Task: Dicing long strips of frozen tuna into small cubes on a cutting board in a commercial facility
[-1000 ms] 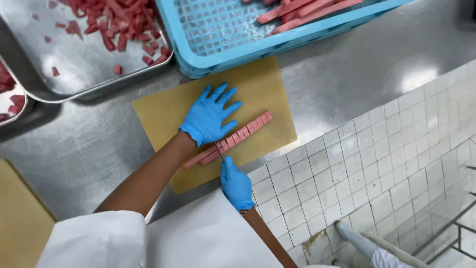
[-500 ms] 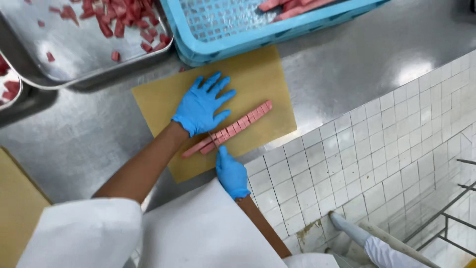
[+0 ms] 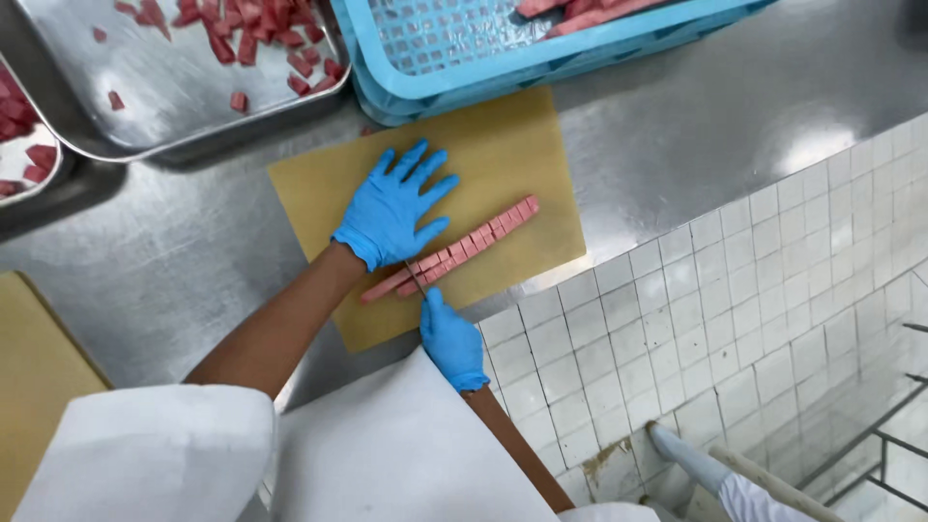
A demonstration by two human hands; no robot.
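— Pressing down with our left hand [image 3: 391,213], fingers spread flat and apart, we hold the near end of the pink meat strip [image 3: 454,253] against the tan cutting board [image 3: 503,145]. Where does the strip run from there?

— It lies just under our left palm and reaches away past the fingertips toward the far right, already scored into small blocks along its length. Our right hand [image 3: 452,343] sits just below the left one, at the near edge of the board, fingers closed together around the handle of a knife [image 3: 416,280]. The thin blade points up from that fist and meets the strip beside the left wrist.

— And the containers beyond our fingers?

— Straight ahead of the left fingertips stands a blue plastic crate [image 3: 541,58] with a grid bottom; a few long pink strips [image 3: 590,12] lie in its far corner, and the rest of its floor that we can see is bare mesh. To the left of that hand is a steel tray [image 3: 174,106] with small red cubes of meat [image 3: 256,24] gathered at its far side and a few scattered singly. Farther left, a second steel tray [image 3: 24,179] shows only its edge, with more red cubes [image 3: 29,155] inside.

— What is under it all?

— A steel counter [image 3: 715,106], with a white tiled wall [image 3: 735,300] dropping away right of our right hand.
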